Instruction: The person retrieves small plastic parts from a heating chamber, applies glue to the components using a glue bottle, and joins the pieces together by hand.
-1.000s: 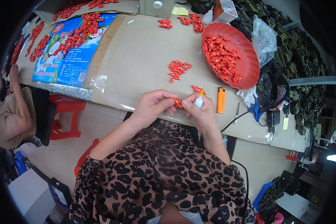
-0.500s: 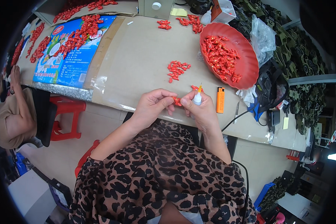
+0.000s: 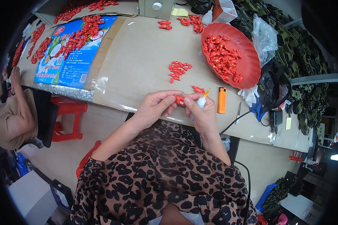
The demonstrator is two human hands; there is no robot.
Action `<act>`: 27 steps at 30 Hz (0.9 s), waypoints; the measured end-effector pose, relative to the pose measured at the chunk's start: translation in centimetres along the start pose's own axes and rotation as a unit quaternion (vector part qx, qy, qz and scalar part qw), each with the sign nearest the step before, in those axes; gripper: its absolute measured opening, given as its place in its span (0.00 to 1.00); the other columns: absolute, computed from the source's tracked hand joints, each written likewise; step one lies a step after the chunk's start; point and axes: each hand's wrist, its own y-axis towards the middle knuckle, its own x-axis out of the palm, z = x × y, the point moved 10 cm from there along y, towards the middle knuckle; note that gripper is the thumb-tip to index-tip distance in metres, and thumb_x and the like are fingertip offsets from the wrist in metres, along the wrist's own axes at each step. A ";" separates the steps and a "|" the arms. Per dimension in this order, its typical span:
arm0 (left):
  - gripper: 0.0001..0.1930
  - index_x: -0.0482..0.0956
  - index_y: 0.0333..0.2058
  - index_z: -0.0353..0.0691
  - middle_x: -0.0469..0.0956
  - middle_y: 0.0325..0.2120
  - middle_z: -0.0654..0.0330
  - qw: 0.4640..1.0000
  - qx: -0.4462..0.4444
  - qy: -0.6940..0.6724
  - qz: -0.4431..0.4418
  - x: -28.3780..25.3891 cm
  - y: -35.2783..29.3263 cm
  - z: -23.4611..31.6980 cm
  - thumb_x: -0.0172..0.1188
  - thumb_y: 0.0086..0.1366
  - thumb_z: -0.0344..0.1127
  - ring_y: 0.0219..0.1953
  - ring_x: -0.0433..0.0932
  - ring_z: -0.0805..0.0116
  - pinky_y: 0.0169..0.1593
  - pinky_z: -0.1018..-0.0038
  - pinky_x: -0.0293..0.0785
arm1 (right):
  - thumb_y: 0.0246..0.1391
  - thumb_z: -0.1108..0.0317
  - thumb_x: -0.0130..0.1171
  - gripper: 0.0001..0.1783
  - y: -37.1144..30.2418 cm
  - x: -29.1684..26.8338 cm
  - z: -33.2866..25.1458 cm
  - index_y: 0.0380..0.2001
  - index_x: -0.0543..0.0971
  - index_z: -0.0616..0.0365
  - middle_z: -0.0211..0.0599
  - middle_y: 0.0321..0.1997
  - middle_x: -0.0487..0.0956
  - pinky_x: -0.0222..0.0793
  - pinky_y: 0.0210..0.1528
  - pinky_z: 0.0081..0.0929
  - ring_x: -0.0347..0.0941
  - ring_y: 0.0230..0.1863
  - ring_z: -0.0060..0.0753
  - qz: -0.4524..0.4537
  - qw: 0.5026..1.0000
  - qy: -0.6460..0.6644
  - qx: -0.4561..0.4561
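Between my two hands, near the table's front edge, is a small glossy red figurine [image 3: 179,100]. My left hand [image 3: 156,107] pinches it from the left with thumb and forefinger. The thumb and forefinger of my right hand [image 3: 202,116] touch its other side. Held in the same right hand is a small white glue bottle [image 3: 201,102], its thin yellow nozzle tilted up and to the right. Just beyond that hand lies another red figurine [image 3: 198,89]. A loose cluster of red figurines [image 3: 179,70] rests farther up the table.
A red scalloped bowl [image 3: 248,71] of red pieces stands at the right. Nearby lie an orange lighter [image 3: 222,100] and a thin metal blade [image 3: 238,112]. More red pieces cover a blue printed cardboard sheet [image 3: 79,62] at the left, where another person's arm [image 3: 20,101] shows.
The glue bottle in my right hand has tipped farther right and moved slightly down. The figurine has turned a little between my fingers, and my hands remain together.
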 end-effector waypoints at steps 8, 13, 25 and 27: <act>0.13 0.70 0.43 0.33 0.69 0.22 0.66 0.999 -0.023 -0.026 -0.037 0.5 0.0 0.1 0.48 0.59 0.29 0.20 0.63 0.82 0.23 0.86 0.59 | 0.46 0.72 0.55 0.05 -0.6 0.3 -0.4 0.26 0.75 0.63 0.30 0.23 0.74 0.60 0.25 0.12 0.65 0.22 0.14 0.005 0.994 -0.092 -0.053; 0.13 0.70 0.42 0.33 0.68 0.21 0.66 0.998 -0.045 -0.015 -0.036 0.4 0.1 -0.3 0.48 0.58 0.28 0.20 0.62 0.82 0.23 0.85 0.58 | 0.46 0.73 0.55 0.04 -0.7 0.5 -1.4 0.24 0.74 0.64 0.30 0.23 0.73 0.61 0.30 0.14 0.66 0.26 0.17 0.013 0.972 -0.199 -0.122; 0.12 0.70 0.42 0.35 0.67 0.20 0.71 0.999 -0.034 -0.021 -0.006 0.0 0.1 -0.6 0.48 0.59 0.29 0.20 0.59 0.86 0.23 0.88 0.56 | 0.46 0.74 0.55 0.04 -0.1 0.5 -0.1 0.23 0.73 0.64 0.29 0.22 0.72 0.60 0.29 0.14 0.65 0.26 0.15 0.014 0.989 -0.131 -0.071; 0.11 0.70 0.41 0.33 0.67 0.20 0.69 0.999 -0.032 -0.018 -0.003 -0.1 0.1 -0.6 0.47 0.59 0.28 0.20 0.60 0.84 0.23 0.87 0.57 | 0.46 0.74 0.55 0.04 -0.1 0.4 -0.2 0.23 0.73 0.64 0.29 0.22 0.72 0.60 0.29 0.13 0.64 0.26 0.15 0.019 0.987 -0.145 -0.074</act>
